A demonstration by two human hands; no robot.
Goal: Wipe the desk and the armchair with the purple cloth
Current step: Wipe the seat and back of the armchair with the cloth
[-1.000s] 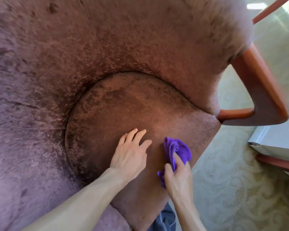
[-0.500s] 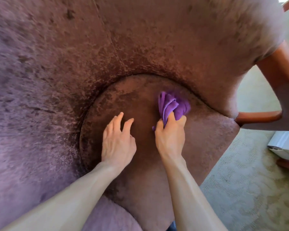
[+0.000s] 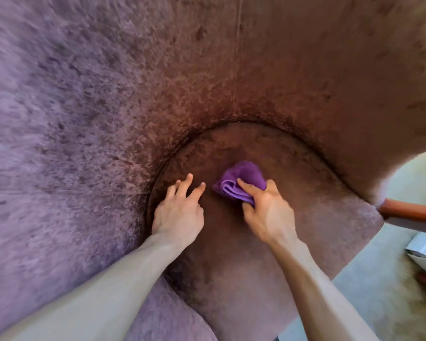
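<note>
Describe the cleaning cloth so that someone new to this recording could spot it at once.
The velvety brown-mauve armchair fills most of the view, with its rounded seat cushion low in the middle. On that cushion, the right hand grips a bunched purple cloth. It is the only bright violet thing there, beside the bare left hand.

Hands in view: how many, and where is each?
2. The left hand rests on the seat cushion near its left edge, fingers spread. The right hand, just right of it, holds the purple cloth against the cushion. None seems hidden.
</note>
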